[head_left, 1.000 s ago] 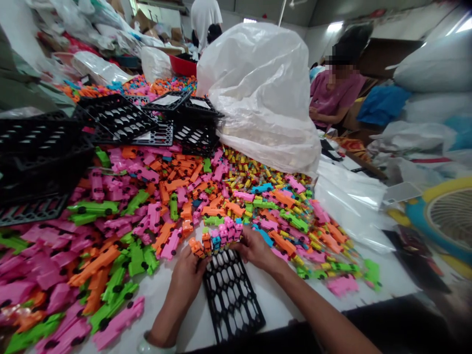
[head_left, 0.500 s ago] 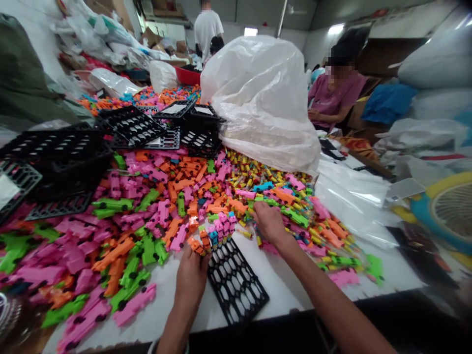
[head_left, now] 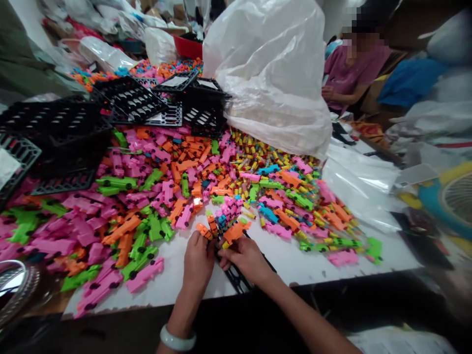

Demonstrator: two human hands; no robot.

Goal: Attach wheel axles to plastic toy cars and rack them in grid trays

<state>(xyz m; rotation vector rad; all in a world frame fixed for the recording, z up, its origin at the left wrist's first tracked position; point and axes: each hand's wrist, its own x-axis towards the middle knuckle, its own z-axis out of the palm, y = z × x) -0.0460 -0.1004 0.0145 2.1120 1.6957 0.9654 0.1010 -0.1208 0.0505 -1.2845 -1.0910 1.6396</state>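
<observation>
Tray of black plastic lattice (head_left: 239,281) bears small multicolored plastic toys (head_left: 227,210). Left hand (head_left: 199,258) clamps its edge; right hand (head_left: 250,256) pinches orange toy car (head_left: 236,232).

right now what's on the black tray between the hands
Small pink, blue and orange toys crowd the far end of the black tray. What the left hand and right hand cover cannot be seen.

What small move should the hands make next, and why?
Probably ease the orange toy car down into a slot of the black tray, next to the clustered toys: the right hand holds it just over the tray, and the left hand is already at the tray's left side.
</observation>
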